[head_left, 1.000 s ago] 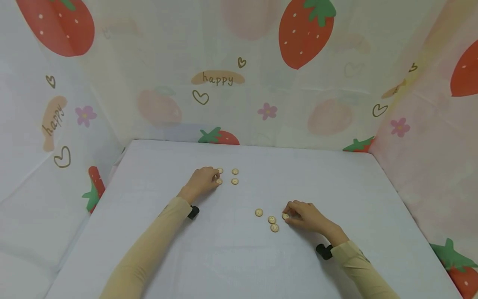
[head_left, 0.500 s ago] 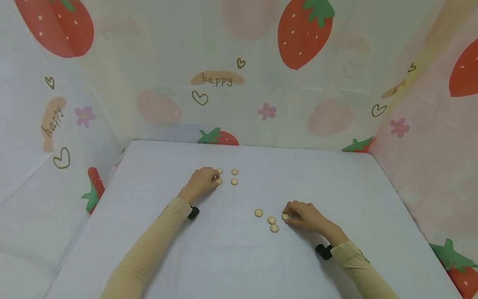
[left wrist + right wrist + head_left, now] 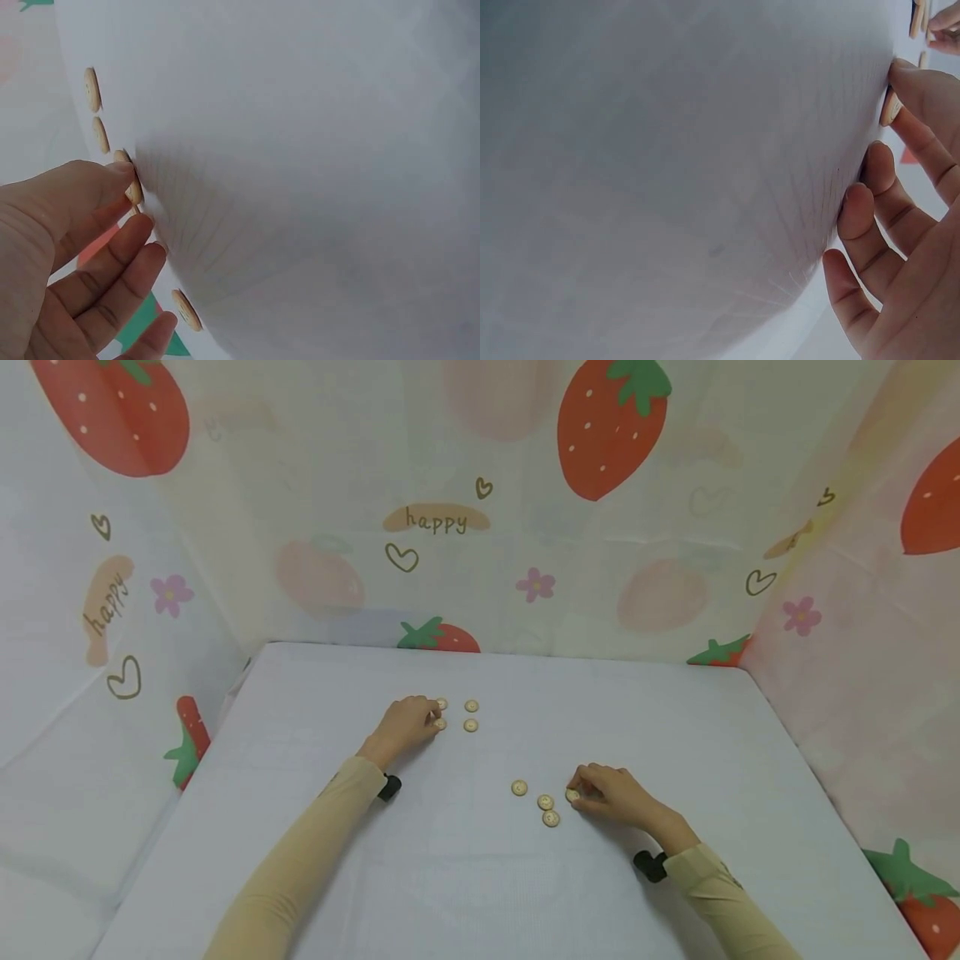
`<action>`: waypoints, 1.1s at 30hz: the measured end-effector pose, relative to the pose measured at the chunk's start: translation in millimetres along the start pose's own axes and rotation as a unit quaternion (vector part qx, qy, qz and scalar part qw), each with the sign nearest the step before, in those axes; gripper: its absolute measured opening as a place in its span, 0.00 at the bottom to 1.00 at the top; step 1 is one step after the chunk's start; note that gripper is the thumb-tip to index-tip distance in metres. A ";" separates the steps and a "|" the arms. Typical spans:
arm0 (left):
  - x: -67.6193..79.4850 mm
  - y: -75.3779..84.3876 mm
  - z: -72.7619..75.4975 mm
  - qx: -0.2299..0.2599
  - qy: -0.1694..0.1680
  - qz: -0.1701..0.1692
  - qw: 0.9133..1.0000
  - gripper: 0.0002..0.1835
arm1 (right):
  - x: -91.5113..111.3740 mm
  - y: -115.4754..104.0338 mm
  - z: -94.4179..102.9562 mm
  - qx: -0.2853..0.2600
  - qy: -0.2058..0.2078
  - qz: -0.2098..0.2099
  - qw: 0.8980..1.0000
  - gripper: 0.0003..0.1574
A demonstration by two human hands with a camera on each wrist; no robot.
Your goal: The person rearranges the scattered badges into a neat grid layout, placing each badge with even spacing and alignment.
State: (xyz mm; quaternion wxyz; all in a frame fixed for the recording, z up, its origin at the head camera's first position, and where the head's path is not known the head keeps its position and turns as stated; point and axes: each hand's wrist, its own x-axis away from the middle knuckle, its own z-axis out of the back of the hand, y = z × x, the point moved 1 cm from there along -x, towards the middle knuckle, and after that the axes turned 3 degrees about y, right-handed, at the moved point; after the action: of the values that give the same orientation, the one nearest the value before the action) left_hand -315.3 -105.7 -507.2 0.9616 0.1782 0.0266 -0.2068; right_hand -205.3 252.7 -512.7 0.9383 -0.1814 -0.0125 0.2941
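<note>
My left hand (image 3: 405, 724) is at the far left-middle of the table, its thumb and index finger pinching a round wooden button (image 3: 136, 191) that lies on the cloth. Close by, other buttons form a small square: one (image 3: 442, 703) behind the fingers, plus a back right one (image 3: 472, 706) and a front right one (image 3: 471, 725). Nearer the front, my right hand (image 3: 618, 795) pinches another wooden button (image 3: 572, 795) between thumb and index finger, its remaining fingers resting on the cloth. To its left lie three loose buttons: one apart (image 3: 519, 787), and two touching, a rear one (image 3: 545, 802) and a front one (image 3: 551, 818).
A white cloth covers the table (image 3: 420, 877). Strawberry-printed curtains (image 3: 540, 527) hang at the back and both sides. Each wrist wears a small black camera, such as the right wrist camera (image 3: 650, 865).
</note>
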 end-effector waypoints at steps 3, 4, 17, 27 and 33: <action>-0.2 0.1 0.0 0.002 -0.003 0.002 1.000 0.11 | -0.3 -0.3 0.0 0.000 0.003 0.000 1.000 0.12; -0.2 0.0 -0.2 0.004 -0.004 0.002 1.000 0.11 | -0.1 -0.4 0.1 -0.001 0.004 0.001 1.000 0.12; -0.6 -0.4 -1.4 0.006 0.010 0.001 1.000 0.10 | 0.2 -1.8 0.6 -0.001 -0.001 -0.003 1.000 0.11; 0.8 1.9 0.7 0.025 -0.001 0.016 1.000 0.12 | 0.5 -1.1 -0.2 0.001 -0.003 -0.001 1.000 0.11; 1.8 5.9 2.6 0.030 0.002 0.025 0.999 0.13 | -0.3 -1.1 1.2 -0.003 -0.002 0.001 1.000 0.12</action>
State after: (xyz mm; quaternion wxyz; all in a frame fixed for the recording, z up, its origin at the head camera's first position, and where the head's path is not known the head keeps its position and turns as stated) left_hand -311.3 -102.3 -503.1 0.9608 0.2077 0.0178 -0.1827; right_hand -205.1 252.1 -511.1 0.9374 -0.1833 -0.0154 0.2958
